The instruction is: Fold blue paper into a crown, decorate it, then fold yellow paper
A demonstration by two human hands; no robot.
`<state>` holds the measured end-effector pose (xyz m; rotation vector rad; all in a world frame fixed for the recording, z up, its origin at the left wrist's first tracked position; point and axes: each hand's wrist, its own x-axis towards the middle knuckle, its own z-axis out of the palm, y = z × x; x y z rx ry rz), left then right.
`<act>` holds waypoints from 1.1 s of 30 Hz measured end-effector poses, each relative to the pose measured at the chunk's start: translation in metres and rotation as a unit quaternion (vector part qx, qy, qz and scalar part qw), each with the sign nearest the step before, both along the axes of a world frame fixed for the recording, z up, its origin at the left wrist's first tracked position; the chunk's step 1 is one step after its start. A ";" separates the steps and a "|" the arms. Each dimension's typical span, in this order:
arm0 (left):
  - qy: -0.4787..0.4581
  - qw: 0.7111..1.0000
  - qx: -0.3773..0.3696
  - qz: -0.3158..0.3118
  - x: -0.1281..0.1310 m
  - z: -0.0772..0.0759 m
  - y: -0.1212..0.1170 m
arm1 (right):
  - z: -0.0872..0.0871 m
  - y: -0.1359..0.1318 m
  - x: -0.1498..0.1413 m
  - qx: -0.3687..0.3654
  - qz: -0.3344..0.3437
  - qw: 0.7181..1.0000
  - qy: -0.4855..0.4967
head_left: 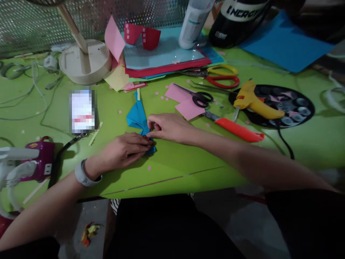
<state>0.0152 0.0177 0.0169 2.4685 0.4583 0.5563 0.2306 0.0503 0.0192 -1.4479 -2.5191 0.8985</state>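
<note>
A blue folded paper piece (136, 115) lies on the green table (172, 167), with a narrow pale strip at its upper tip. My left hand (126, 149) rests over its lower end, fingers together and pressing it down. From the right, my right hand (168, 126) pinches the paper's edge between thumb and forefinger, just above the left fingertips. Both hands hide part of the lower folds. Close to the right hand are pink paper pieces (190, 109), black-handled scissors (202, 99) and an orange-handled cutter (239, 129).
A yellow glue gun (249, 100) lies on a black palette-like tray (303, 97). Behind are stacked sheets (161, 59), red-handled scissors (225, 82), a white bottle (194, 23) and a black tumbler (234, 25). Leftward are a lamp base (94, 61), a phone (82, 111) and a purple power strip (41, 160).
</note>
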 end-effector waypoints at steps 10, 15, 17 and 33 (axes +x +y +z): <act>0.051 0.998 0.028 0.017 -0.007 -0.003 0.000 | -0.004 -0.002 -0.002 0.025 -0.005 0.999 0.028; 0.060 0.997 0.027 0.033 -0.007 -0.001 -0.003 | 0.002 0.008 0.018 -0.022 -0.064 0.989 0.134; 0.059 0.997 0.034 0.038 -0.006 -0.002 -0.003 | 0.012 0.014 0.040 0.030 -0.116 0.986 0.116; 0.078 0.992 0.091 0.047 -0.006 -0.006 -0.002 | 0.023 0.050 0.122 0.070 -0.188 0.949 -0.243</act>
